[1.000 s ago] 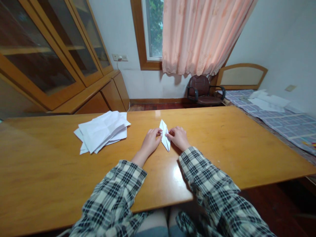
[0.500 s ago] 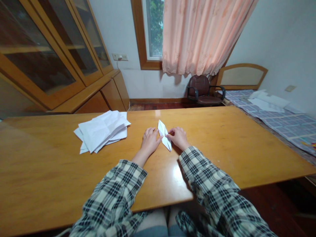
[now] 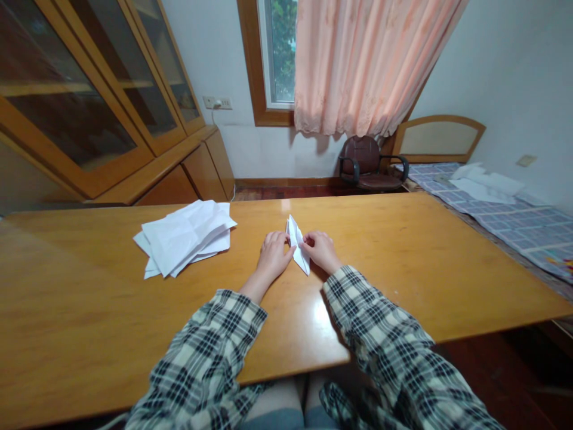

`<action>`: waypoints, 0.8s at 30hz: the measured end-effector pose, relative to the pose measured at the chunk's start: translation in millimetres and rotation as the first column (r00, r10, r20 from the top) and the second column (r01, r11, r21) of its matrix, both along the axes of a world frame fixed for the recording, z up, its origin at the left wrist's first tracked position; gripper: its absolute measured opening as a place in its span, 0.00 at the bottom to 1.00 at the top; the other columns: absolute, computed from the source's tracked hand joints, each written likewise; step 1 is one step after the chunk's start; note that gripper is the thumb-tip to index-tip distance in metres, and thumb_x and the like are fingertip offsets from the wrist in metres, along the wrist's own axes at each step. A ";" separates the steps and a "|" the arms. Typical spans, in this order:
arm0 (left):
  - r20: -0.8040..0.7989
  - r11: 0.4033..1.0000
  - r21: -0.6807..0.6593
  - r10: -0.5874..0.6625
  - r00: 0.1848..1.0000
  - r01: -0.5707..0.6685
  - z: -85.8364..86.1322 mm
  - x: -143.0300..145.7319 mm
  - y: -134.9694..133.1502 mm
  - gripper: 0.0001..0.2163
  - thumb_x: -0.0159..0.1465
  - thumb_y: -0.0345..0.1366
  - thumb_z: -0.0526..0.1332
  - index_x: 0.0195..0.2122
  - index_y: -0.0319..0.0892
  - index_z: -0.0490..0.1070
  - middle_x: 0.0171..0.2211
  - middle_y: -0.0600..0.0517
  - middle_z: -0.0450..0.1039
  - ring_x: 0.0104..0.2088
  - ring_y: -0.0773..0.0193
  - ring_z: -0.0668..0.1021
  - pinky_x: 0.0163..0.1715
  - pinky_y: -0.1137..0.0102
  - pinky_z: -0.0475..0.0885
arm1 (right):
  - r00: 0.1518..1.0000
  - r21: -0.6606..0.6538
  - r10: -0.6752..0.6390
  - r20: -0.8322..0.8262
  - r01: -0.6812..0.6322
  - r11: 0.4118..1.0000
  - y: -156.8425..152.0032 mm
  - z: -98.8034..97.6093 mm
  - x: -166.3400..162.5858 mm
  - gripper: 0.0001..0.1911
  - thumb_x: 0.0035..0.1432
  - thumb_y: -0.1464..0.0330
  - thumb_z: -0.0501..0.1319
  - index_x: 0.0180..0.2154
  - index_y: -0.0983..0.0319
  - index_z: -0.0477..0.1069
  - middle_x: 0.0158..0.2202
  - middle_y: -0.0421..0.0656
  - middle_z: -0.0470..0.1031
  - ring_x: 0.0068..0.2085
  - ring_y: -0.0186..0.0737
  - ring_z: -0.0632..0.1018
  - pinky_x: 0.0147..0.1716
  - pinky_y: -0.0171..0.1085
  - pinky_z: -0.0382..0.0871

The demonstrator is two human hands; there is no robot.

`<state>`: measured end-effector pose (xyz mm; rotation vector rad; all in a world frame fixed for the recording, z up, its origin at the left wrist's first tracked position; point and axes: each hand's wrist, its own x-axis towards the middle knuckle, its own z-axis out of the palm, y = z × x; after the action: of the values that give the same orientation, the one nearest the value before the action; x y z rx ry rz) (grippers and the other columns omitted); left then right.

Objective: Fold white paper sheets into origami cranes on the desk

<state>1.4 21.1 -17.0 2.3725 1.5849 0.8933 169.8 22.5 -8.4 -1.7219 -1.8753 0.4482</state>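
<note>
I have the right hand [image 3: 320, 248] pinching one edge of the folded paper [image 3: 296, 235], while the left hand [image 3: 272, 253] bends its fingers against the opposite edge, and whether it grips I cannot tell. The paper, between both hands on the worktop [image 3: 380, 251], already has a narrow form with two pointed ends, but I judge its slightly lifted layers unfinished; farther left, white sheets [image 3: 183, 239] lie loosely piled.
</note>
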 end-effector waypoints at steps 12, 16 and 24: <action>0.039 0.997 -0.034 0.068 0.997 -0.066 1.2 3.3 -0.8 0.05 0.60 0.37 0.61 0.29 0.44 0.70 0.37 0.48 0.71 0.45 0.54 0.70 0.49 0.60 0.66 | 0.994 0.076 0.067 -0.083 -0.060 0.995 -3.8 1.1 -4.7 0.03 0.55 0.67 0.60 0.32 0.60 0.70 0.30 0.39 0.74 0.34 0.38 0.71 0.37 0.35 0.57; 0.035 0.994 -0.045 0.102 0.994 -0.100 2.5 6.2 -1.9 0.05 0.59 0.36 0.60 0.27 0.43 0.70 0.35 0.48 0.71 0.43 0.54 0.70 0.48 0.61 0.67 | 0.996 0.106 0.071 -0.057 -0.065 0.992 -5.4 -0.5 -9.7 0.03 0.55 0.68 0.59 0.31 0.60 0.69 0.29 0.39 0.73 0.32 0.36 0.70 0.35 0.34 0.57; 0.027 0.994 -0.043 0.101 0.995 -0.100 3.5 9.1 -2.0 0.04 0.60 0.35 0.58 0.28 0.43 0.69 0.34 0.48 0.71 0.41 0.55 0.70 0.45 0.62 0.67 | 0.995 0.104 0.089 -0.041 -0.084 0.991 -9.0 1.4 -14.8 0.04 0.55 0.68 0.59 0.30 0.60 0.68 0.28 0.38 0.73 0.31 0.35 0.70 0.33 0.34 0.56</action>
<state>10.5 19.1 -13.5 2.2594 1.7076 0.8998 155.0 13.6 -7.0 -1.5566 -1.9116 0.4140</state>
